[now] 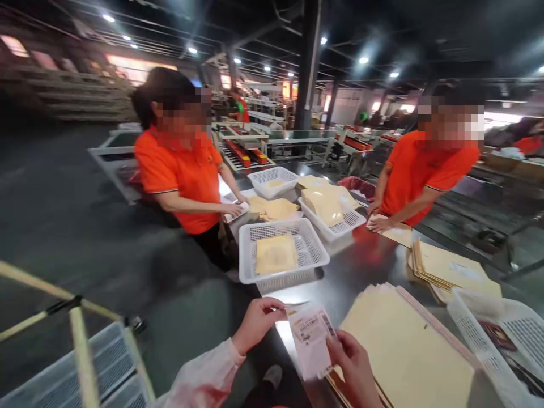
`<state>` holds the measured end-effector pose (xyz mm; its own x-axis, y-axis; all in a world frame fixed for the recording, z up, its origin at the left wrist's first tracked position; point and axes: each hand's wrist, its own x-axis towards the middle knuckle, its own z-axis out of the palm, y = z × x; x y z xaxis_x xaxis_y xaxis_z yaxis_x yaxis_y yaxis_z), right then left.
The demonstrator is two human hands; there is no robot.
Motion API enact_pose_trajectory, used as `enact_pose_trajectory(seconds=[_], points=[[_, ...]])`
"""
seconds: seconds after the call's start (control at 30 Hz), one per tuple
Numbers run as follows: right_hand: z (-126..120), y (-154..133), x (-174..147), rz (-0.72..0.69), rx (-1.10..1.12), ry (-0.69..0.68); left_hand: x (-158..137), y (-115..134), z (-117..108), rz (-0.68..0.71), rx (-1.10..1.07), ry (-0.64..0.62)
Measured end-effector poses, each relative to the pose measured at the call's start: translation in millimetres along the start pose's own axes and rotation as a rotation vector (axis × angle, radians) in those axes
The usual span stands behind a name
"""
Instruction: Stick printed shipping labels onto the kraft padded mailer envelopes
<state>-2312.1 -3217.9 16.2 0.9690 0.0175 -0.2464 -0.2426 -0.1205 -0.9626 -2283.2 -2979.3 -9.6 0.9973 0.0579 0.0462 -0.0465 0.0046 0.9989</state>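
Between my two hands is a white shipping label [309, 340] with printed text and a barcode, held over the table's near edge. My left hand [259, 324] pinches its upper left corner with thumb and fingertips. At the label's right edge, my right hand [353, 362] grips it, thumb on the printed face. Just right of that hand lies a large stack of pale yellow envelopes [403, 345]. Beyond the label, a white perforated basket [250, 266] contains yellow envelopes [276, 255].
A co-worker in orange [181, 175] stands left and another [429, 164] right, both handling papers on the metal table [357, 266]. Another white basket [465, 317] is at the right edge; more envelopes [454, 266] lie behind it. A crate rack [79, 351] stands lower left.
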Motion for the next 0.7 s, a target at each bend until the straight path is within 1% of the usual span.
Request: enact_pose_trajectory(seconds=[0.07, 0.13, 0.17, 0.2, 0.23, 0.27, 0.3, 0.37, 0.43, 0.5, 0.53, 0.63, 0.7], points=[[-3.4, 8.0, -9.6, 0.014, -0.035, -0.114, -17.2, 0.8, -10.3, 0.229, 0.166, 0.155], [-0.5, 18.5, -20.2, 0.024, -0.013, -0.202, -35.8, 2.4, -17.5, 0.457, 0.351, 0.320], [2.9, 23.8, -25.5, 0.026, 0.013, -0.238, -45.4, 2.8, -19.5, 0.530, 0.440, 0.407], [7.0, 28.7, -30.4, 0.028, 0.044, -0.265, -55.0, 2.6, -20.5, 0.560, 0.513, 0.492], [11.4, 33.3, -34.7, 0.033, 0.070, -0.282, -64.4, 1.4, -20.7, 0.555, 0.551, 0.554], [15.5, 37.4, -38.0, 0.042, 0.082, -0.302, -73.3, -0.6, -20.6, 0.522, 0.546, 0.587], [19.0, 41.3, -40.2, 0.058, 0.073, -0.333, -81.4, -3.3, -20.8, 0.467, 0.499, 0.587], [23.6, 48.5, -41.2, 0.068, 0.018, -0.376, -95.0, -9.4, -23.9, 0.349, 0.354, 0.520], [24.8, 54.5, -39.0, 0.045, -0.041, -0.371, -104.4, -12.4, -33.7, 0.261, 0.268, 0.438], [24.1, 58.2, -35.5, 0.013, -0.070, -0.316, -109.2, -9.0, -51.4, 0.178, 0.284, 0.395], [23.7, 58.9, -33.7, 0.009, -0.084, -0.290, -109.7, -4.7, -62.7, 0.124, 0.298, 0.396], [26.7, 58.8, -28.1, 0.022, -0.136, -0.253, -104.9, 14.8, -101.6, -0.020, 0.269, 0.464], [33.3, 60.3, -23.7, 0.005, -0.161, -0.263, -98.1, 29.9, -126.2, -0.046, 0.216, 0.526]])
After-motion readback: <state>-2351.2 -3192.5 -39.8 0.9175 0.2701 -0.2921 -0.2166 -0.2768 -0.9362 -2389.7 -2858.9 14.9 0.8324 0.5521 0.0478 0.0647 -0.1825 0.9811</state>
